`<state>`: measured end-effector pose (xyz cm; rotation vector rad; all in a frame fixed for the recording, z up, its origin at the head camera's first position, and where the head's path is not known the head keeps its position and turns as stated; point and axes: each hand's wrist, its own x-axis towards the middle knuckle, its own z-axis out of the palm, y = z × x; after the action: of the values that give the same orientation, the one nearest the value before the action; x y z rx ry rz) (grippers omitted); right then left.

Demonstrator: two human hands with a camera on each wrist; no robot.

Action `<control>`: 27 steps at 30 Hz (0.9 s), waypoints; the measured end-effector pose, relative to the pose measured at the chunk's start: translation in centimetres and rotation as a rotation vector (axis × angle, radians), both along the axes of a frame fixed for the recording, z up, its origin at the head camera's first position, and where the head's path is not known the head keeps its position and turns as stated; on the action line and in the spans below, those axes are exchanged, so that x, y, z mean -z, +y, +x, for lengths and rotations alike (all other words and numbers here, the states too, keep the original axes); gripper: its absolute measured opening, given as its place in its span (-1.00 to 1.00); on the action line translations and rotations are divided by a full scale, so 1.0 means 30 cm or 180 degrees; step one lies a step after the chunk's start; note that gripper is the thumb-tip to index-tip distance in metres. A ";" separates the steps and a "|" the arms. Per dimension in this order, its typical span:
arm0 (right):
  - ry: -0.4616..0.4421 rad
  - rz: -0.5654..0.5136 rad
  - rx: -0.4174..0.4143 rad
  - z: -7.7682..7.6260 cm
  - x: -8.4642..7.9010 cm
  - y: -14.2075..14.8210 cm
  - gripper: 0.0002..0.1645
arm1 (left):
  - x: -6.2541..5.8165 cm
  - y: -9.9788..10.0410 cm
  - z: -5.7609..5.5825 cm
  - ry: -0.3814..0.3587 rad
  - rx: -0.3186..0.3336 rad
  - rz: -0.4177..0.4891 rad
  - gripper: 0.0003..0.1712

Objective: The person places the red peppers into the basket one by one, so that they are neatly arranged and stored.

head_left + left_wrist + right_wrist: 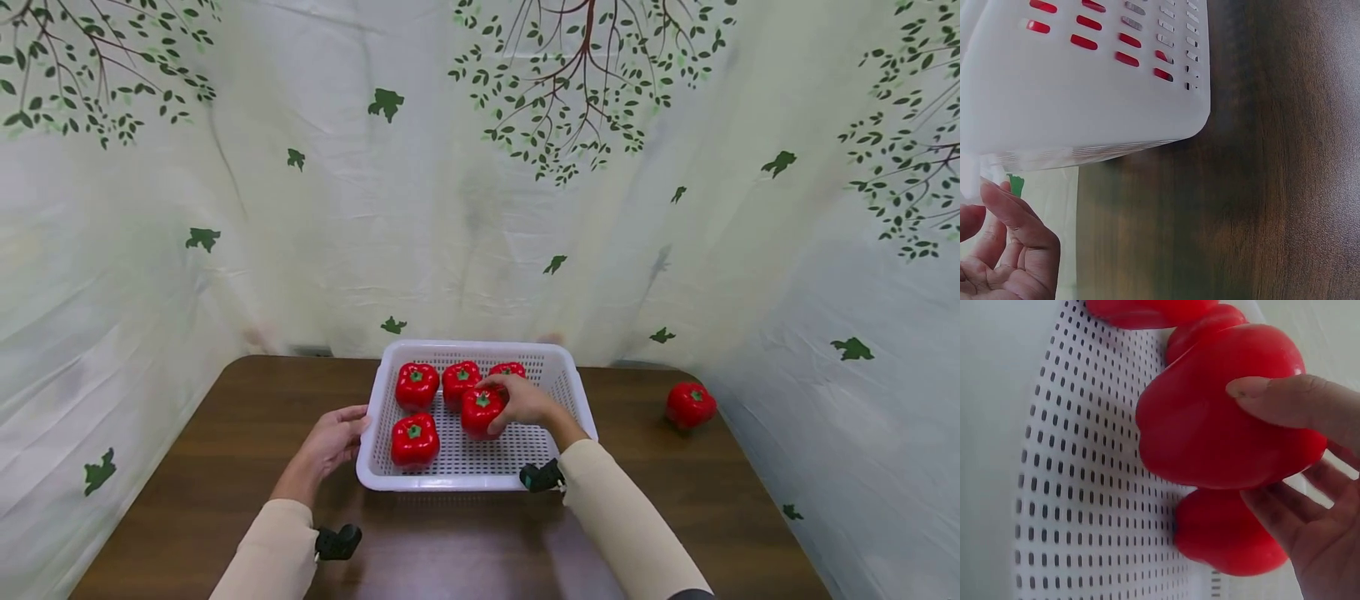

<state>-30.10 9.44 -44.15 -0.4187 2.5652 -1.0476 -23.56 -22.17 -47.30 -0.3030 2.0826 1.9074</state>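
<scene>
My right hand point(521, 400) grips a red bell pepper point(480, 414) over the middle of a white perforated plastic basket point(468, 483). In the right wrist view, the thumb lies across the side of this bell pepper point(1222, 412), with fingers curled beneath it. Several other red bell peppers sit in the basket: three along the far side, one partly hidden behind my right hand, and another bell pepper point(415, 442) at the near left. My left hand point(333, 442) holds the basket's left rim between thumb and fingers, seen close up in the left wrist view beside the basket wall point(1085, 94).
One more red bell pepper point(690, 406) lies on the brown wooden table point(637, 500), near its right edge. Behind and at both sides hangs a pale curtain point(420, 217) printed with leaves and branches. A small black device is strapped at each wrist.
</scene>
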 end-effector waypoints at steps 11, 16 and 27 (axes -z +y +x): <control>0.0033 0.0194 -0.0082 0.000 0.009 -0.039 -0.14 | 0.001 0.000 -0.001 0.0024 0.0056 0.0022 -0.38; -0.0006 0.0259 -0.0145 0.001 0.009 -0.057 -0.17 | -0.001 -0.004 -0.004 0.0041 0.0069 0.0052 -0.38; -0.0097 0.0419 -0.0087 0.016 0.010 -0.088 -0.19 | 0.003 -0.005 -0.004 0.0044 0.0082 0.0074 -0.38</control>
<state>-29.61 6.79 -44.46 -0.3992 2.5753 -0.8632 -23.70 -22.34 -47.38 -0.2573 2.0616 1.9225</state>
